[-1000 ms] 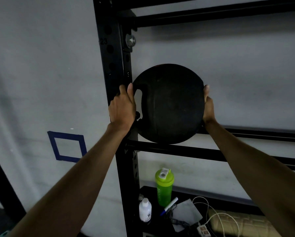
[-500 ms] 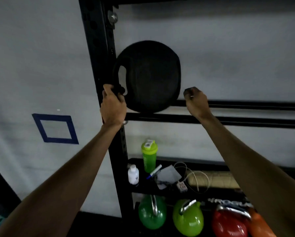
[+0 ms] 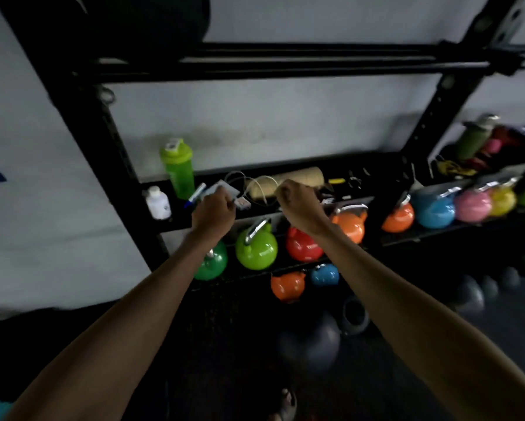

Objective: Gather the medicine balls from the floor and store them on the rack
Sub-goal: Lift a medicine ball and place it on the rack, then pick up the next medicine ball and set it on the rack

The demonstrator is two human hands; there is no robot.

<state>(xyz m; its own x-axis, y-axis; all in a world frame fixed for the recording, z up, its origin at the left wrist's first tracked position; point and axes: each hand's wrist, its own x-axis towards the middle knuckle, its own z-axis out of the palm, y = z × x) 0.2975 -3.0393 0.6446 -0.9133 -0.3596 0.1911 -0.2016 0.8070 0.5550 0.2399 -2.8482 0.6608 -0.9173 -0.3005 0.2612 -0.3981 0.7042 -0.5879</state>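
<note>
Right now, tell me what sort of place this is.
Most likely a gym's equipment corner: a black steel rack holds rows of coloured kettlebells, a green shaker bottle stands on it, and a dark medicine ball lies on the floor below.

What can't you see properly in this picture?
- Head view, medicine ball: cut off by the top edge.
- Head view, grey floor ball: dark and blurred.
- Head view, left hand and right hand: fingers hidden behind the hands' own backs.
</note>
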